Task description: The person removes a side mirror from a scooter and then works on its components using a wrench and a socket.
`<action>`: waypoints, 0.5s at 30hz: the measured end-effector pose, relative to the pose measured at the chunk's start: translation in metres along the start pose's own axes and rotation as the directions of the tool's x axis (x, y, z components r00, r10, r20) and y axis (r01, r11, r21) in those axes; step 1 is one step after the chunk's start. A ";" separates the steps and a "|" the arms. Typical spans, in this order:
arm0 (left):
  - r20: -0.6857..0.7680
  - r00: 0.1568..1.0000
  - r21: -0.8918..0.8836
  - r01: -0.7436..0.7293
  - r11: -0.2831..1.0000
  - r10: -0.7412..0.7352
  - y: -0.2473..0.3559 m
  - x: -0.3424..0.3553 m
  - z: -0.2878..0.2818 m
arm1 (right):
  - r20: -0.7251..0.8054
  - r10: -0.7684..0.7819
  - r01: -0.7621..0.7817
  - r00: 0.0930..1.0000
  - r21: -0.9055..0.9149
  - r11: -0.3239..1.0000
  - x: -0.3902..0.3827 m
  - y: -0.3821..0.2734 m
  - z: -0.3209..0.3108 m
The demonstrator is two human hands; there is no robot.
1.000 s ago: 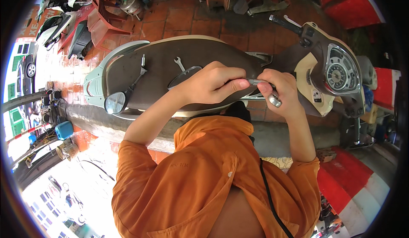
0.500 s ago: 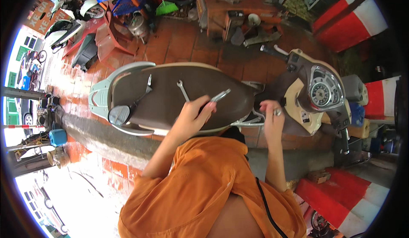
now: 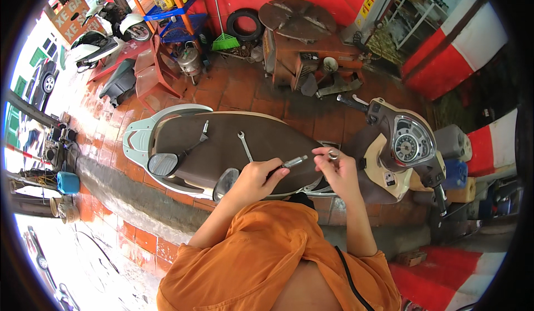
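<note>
Left hand (image 3: 257, 181), mid-frame, is wrapped round the stem of a mirror (image 3: 226, 184), over the seat's lower edge. Right hand (image 3: 340, 173) is half-curled by a small silver piece (image 3: 333, 153); can't tell if it's gripped or worn. Just a narrow gap between stem tip and fingers. Wrench (image 3: 242, 139) lies mid-seat (image 3: 278, 137), with tiled floor (image 3: 245, 88) stretching beyond the upper edge.

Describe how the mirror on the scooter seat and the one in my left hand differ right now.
The seat mirror lies untouched on the seat, while the held mirror is gripped by its stem in your left hand. The seat mirror's stem shows nearly whole; the held mirror's is partly covered by fingers. Both have a rounded head and a stem with a metallic end.
</note>
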State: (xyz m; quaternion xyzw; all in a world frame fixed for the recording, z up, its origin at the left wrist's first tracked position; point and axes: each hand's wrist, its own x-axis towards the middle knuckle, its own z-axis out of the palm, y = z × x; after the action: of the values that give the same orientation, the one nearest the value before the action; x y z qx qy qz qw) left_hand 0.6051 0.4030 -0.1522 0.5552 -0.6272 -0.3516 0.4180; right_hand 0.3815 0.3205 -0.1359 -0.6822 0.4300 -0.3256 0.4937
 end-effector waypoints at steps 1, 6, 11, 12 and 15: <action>-0.005 0.996 0.055 -0.087 0.995 0.087 0.003 0.000 -0.001 | 0.049 -0.016 0.015 0.999 0.018 1.000 0.001 -0.004 0.005; -0.033 0.969 0.190 -0.236 0.953 0.247 0.014 -0.007 0.002 | 0.264 0.118 -0.153 0.957 0.120 0.981 -0.003 -0.003 0.020; 0.012 0.981 0.165 -0.195 0.967 0.195 0.007 -0.018 0.001 | 0.299 0.156 -0.218 0.941 0.184 0.959 -0.009 -0.005 0.029; 0.013 0.980 0.110 -0.199 0.974 0.199 0.005 -0.018 0.002 | 0.301 0.103 -0.172 0.948 0.212 0.962 -0.010 -0.005 0.029; 0.038 0.984 0.044 -0.174 0.984 0.172 0.006 -0.020 0.000 | 0.299 -0.001 -0.029 0.954 0.095 0.995 -0.010 -0.023 0.022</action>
State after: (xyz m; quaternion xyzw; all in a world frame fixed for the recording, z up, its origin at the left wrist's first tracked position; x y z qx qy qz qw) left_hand 0.6032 0.4234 -0.1491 0.5022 -0.6882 -0.3084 0.4232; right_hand 0.4021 0.3414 -0.1211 -0.6954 0.3389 -0.2361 0.5881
